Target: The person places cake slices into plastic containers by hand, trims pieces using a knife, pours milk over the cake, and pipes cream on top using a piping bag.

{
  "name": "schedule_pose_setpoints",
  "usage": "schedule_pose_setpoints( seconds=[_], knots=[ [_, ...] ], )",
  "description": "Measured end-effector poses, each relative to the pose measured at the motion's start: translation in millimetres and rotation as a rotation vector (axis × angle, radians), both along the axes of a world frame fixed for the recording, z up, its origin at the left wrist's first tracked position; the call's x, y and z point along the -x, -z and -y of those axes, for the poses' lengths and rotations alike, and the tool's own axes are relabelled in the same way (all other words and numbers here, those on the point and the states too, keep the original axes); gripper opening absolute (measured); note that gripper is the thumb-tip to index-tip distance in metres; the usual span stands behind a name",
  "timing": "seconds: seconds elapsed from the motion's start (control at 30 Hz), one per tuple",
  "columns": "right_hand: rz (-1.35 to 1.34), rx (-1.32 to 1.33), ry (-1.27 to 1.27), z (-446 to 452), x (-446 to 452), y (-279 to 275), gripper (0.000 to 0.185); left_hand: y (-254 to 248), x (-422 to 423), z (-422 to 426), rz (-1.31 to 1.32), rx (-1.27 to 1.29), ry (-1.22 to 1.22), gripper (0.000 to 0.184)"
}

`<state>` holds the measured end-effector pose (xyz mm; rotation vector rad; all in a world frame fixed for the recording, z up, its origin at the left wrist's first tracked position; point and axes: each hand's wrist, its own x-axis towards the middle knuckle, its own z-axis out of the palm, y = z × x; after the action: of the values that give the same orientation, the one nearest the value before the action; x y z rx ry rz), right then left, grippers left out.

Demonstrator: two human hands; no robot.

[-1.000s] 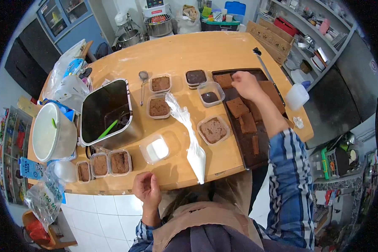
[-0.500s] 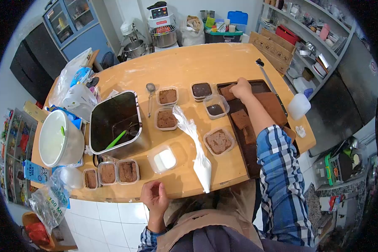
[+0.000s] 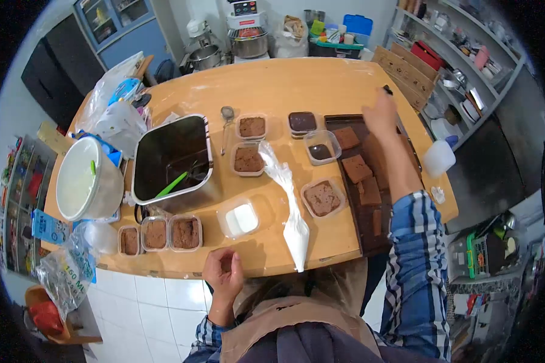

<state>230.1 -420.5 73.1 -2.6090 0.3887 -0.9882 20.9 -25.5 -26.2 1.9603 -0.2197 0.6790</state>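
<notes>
Clearly the oval wooden worktop (image 3: 321, 85) is the biggest thing before me, and its layout matches half a second ago. On its right side lies the dark baking tray (image 3: 375, 245). Left of centre stands the deep metal tub (image 3: 198, 195), smeared dark inside, with the white bucket (image 3: 112, 189) to its left, both where they were. The filled piping bag (image 3: 295, 233) still lies between my two hands, its tip at the near edge. On the tray, the large brown cake slab (image 3: 375, 148) is partly behind my forearm.

My right hand (image 3: 381, 114) has changed most: it was on the far-left cake square (image 3: 346, 138), and now it is at the far end of the tray, by the black handle (image 3: 388, 90) of the long blade. I cannot tell whether its fingers have closed on that handle. My left hand (image 3: 223, 272) remains at the near edge, fingers loosely curled, holding nothing. The cake square lies uncovered in the tray's far-left corner, just beside the clear cup (image 3: 312, 140) of dark glaze. Smallest, the narrow cake strip (image 3: 377, 222) stays near the tray's near end.
</notes>
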Motion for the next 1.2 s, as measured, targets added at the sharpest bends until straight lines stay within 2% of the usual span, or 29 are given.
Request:
schedule_pose_setpoints(
  seconds=[0.07, 0.1, 0.17, 0.27, 0.3, 0.43, 0.53, 0.63, 0.77, 0.9, 1.0, 1.07, 1.13, 1.2],
  knots=[
    [0.151, 0.041, -0.054, 1.1, 1.0, -9.1, 0.041, -0.4, 1.5, -2.4, -0.017, 0.003, -0.009, 0.011],
    [0.119, 0.011, -0.092, -23.0, 23.9, -39.6, 0.041, 1.9, 1.4, -2.5, -0.031, 0.017, -0.011, 0.011],
    [0.191, 0.058, -0.171, -9.8, 18.1, -38.5, 0.04, 9.0, 1.6, -4.7, -0.045, 0.037, -0.01, 0.012],
    [-0.078, -0.189, -0.329, -27.9, 37.4, -60.7, 0.037, 1.6, 0.3, -4.6, 0.019, -0.003, 0.008, 0.01],
    [-0.174, -0.159, -0.328, -38.8, 46.5, -68.3, 0.032, 3.9, 1.4, -4.8, -0.036, 0.059, 0.018, 0.01],
    [-0.485, -0.195, -0.461, -50.0, 52.2, -48.3, 0.026, 2.8, 3.0, -4.2, -0.043, 0.054, 0.016, 0.011],
    [-0.565, -0.18, -0.446, -45.9, 36.3, -9.1, 0.025, 4.6, 2.4, -5.4, -0.02, 0.066, 0.01, 0.011],
    [-0.685, -0.346, -0.321, -60.1, 34.4, 1.9, 0.019, 2.2, 1.8, -5.1, -0.008, 0.083, -0.003, 0.01],
    [-0.619, -0.496, -0.279, -61.7, 28.4, 20.5, 0.014, 7.0, 3.7, -10.2, -0.05, 0.07, 0.011, 0.012],
    [-0.529, -0.54, -0.359, -67.1, 48.4, -2.6, 0.017, 6.3, 2.4, -10.2, -0.077, 0.173, 0.014, 0.014],
    [-0.482, -0.577, -0.477, -74.2, 77.3, -31.8, 0.02, -8.8, 7.2, -5.0, -0.184, 0.37, 0.096, 0.026],
    [-0.506, -0.628, -0.556, -87.7, 105.6, -52.0, 0.023, -22.7, 7.1, 1.2, -0.127, 0.262, 0.202, 0.044],
    [-0.438, -0.616, -0.659, -102.7, 137.7, -52.4, 0.023, -39.5, 8.2, 14.0, -0.102, 0.175, 0.314, 0.066],
    [-0.487, -0.605, -0.732, -119.6, 166.2, -44.4, 0.023, -54.7, 8.4, 28.0, -0.098, 0.099, 0.414, 0.091]
  ],
)
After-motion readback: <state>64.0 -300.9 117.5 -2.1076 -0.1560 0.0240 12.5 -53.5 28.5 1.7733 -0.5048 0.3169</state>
